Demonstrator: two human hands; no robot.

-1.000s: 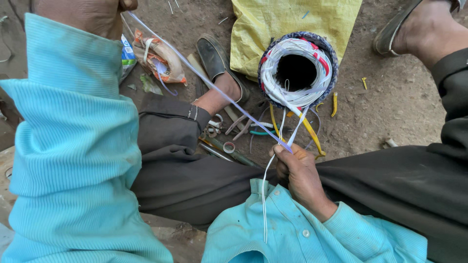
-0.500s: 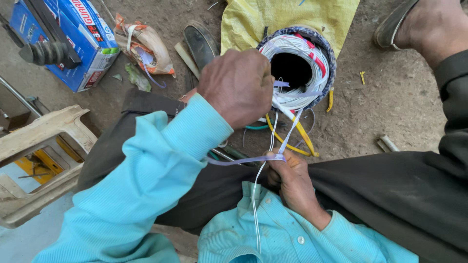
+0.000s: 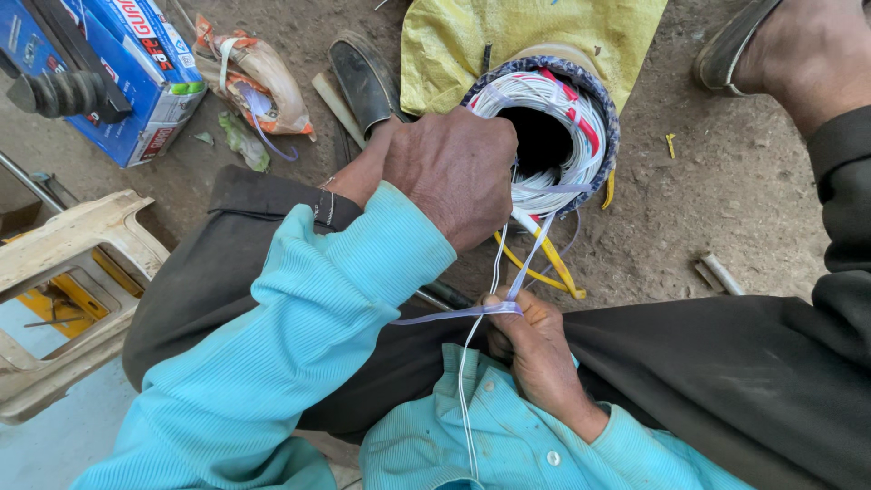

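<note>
- The right hand [image 3: 535, 349] lies nearest, resting on the dark trousers [image 3: 726, 363] above the turquoise shirt [image 3: 472, 445]; its fingers are pinched together on a pale flat strap [image 3: 454, 314] that runs left across the lap.
- Thin white strands [image 3: 465, 381] drop from that pinch down over the shirt, and more rise from it to the coil.
- The left hand [image 3: 454, 177] sits just beyond, fist closed at the near rim of the coil; what it grips is hidden under the knuckles, so I cannot tell.
- The coil [image 3: 553, 136], a round ring wound with white strap and a few red bands, stands on the dirt ground between the knees, its dark hollow facing up.
- Yellow strips [image 3: 553, 263] poke out from under it.
- A yellow sack [image 3: 472, 45] lies behind the coil.
- Far left: a blue box [image 3: 118, 63], a crumpled wrapper [image 3: 254, 77], a dark sandal [image 3: 363, 77], a white plastic stool [image 3: 63, 272].
- Far right: a foot in a sandal [image 3: 798, 50].
</note>
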